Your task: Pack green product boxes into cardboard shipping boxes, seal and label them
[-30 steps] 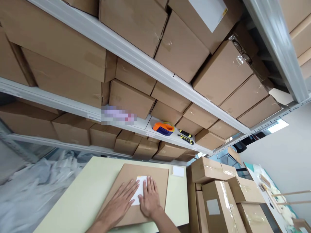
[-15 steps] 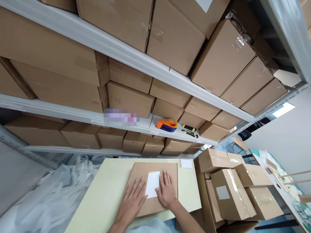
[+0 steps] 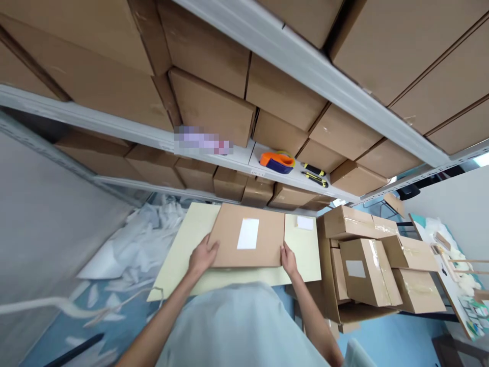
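Observation:
A flat brown cardboard box [image 3: 233, 234] with a white label [image 3: 248, 234] on its top face is between my hands, over the pale yellow-green table [image 3: 179, 255]. My left hand [image 3: 203, 254] grips its left edge, thumb on top and the other fingers partly hidden. At the near right corner, my right hand [image 3: 289, 259] is closed on the box's side, its fingertips partly out of sight. A small stack of white labels [image 3: 305, 223] lies on the table to the right of the box.
Shelves of cardboard boxes [image 3: 210, 104] rise ahead, holding an orange and blue tape dispenser [image 3: 277, 162] and two utility knives [image 3: 315, 178]. On the right stands a large carton [image 3: 327, 265] filled with boxes [image 3: 372, 272]. White wrapping sheets [image 3: 137, 239] heap at left.
My hands have moved from lying flat on the box's top, around the label, to gripping its left and right sides. The camera view has tipped downward and stepped back.

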Demonstrator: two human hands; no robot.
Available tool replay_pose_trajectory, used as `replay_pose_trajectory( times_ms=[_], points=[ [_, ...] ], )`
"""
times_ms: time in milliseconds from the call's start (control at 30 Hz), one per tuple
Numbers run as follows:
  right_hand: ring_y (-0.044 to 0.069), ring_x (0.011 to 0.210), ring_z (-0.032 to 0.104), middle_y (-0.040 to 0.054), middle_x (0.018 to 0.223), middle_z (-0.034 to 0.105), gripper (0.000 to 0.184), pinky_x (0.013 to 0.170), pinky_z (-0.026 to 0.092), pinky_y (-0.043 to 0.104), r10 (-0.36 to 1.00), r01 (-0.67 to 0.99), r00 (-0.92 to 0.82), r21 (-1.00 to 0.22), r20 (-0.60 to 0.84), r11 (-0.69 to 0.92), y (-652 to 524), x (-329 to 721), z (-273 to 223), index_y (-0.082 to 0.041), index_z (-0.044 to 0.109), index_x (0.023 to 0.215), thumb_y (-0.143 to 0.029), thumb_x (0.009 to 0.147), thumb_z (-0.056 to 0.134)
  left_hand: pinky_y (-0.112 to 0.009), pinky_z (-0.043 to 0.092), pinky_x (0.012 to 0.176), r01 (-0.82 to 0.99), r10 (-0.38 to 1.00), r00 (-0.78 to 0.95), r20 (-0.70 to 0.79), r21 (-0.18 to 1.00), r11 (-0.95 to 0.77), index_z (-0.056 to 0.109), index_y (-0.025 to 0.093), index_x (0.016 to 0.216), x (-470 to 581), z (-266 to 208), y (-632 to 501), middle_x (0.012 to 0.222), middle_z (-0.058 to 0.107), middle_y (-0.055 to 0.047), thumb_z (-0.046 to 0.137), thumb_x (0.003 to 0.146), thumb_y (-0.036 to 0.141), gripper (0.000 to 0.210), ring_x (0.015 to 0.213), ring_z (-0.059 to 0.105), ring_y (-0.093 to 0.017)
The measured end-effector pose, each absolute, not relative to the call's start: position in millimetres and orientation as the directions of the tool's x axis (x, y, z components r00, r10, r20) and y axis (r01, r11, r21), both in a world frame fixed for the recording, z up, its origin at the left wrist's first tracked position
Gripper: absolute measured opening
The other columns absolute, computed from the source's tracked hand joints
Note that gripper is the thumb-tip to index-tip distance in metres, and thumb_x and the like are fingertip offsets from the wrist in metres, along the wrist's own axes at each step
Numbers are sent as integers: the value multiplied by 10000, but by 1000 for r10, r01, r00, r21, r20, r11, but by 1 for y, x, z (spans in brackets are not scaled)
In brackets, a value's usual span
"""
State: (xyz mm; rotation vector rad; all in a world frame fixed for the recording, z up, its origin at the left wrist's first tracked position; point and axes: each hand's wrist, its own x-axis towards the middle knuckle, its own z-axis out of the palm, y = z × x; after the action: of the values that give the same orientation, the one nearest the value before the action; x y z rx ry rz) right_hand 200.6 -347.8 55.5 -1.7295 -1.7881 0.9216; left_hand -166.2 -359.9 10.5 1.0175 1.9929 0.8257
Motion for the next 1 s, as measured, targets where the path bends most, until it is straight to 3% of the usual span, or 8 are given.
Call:
replay_pose_trajectory(
  times_ms=[133,433,567,667,733,833,900,1000],
  points=[
    [348,1360,769,119,1441,816,757,1180,586,482,987,675,-108,-738,-118,-14,-316,180,61,-246,644,1614,-719,1135,299,-481,645,1035,439,836,-436,-334,732,521,687,203,1495,-193,23,-341,1262,854,-164,637,977,432,568,1182,816,-382],
    [355,1291,796,131,1367,841,749,1142,610,494,987,716,-63,-695,-145,-57,-317,197,47,-226,637,1621,-668,1141,269,-514,622,1122,390,833,-417,-364,756,526,611,179,1586,-165,31,-341,1374,822,-182,560,1004,396,623,1270,790,-385],
    [335,1430,723,165,1459,796,762,1211,572,492,990,748,-43,-661,-131,-55,-308,200,50,-187,613,1620,-655,1131,262,-491,573,1217,375,853,-392,-345,786,491,573,88,1608,-151,36,-328,1507,747,-234,544,996,314,654,1411,726,-372],
    [355,1597,574,277,1662,619,915,1324,467,526,998,816,-6,-577,-59,-29,-283,197,75,-52,480,1695,-733,1098,345,-490,410,1370,383,867,-402,-296,806,452,418,-24,1694,-154,44,-311,1734,524,-307,611,982,344,825,1650,500,-384],
    [381,1694,428,327,1772,456,1002,1393,350,581,993,848,-84,-517,83,115,-254,193,105,11,380,1733,-759,1093,360,-487,313,1423,404,887,-415,-202,833,379,314,13,1759,-159,59,-297,1839,384,-261,576,1036,405,864,1734,361,-352],
    [390,1751,289,309,1827,363,947,1398,289,659,925,868,-220,-370,310,331,-198,181,163,-37,322,1771,-723,1120,375,-550,315,1422,500,900,-388,200,865,24,428,81,1720,-162,103,-267,1793,481,-227,532,1083,425,732,1690,432,-347],
    [372,1753,273,280,1833,367,863,1389,301,664,853,858,-324,-252,408,447,-163,167,205,-95,287,1794,-651,1144,400,-563,346,1408,552,860,-332,387,819,-155,500,135,1679,-158,142,-245,1754,547,-187,523,1098,415,646,1657,473,-330],
    [368,1716,337,282,1809,404,794,1386,322,624,753,819,-451,-114,479,563,-124,137,259,-80,283,1788,-556,1164,399,-555,389,1387,591,805,-259,534,746,-306,562,136,1628,-147,197,-214,1695,607,-176,515,1100,374,582,1609,521,-322]
  ],
)
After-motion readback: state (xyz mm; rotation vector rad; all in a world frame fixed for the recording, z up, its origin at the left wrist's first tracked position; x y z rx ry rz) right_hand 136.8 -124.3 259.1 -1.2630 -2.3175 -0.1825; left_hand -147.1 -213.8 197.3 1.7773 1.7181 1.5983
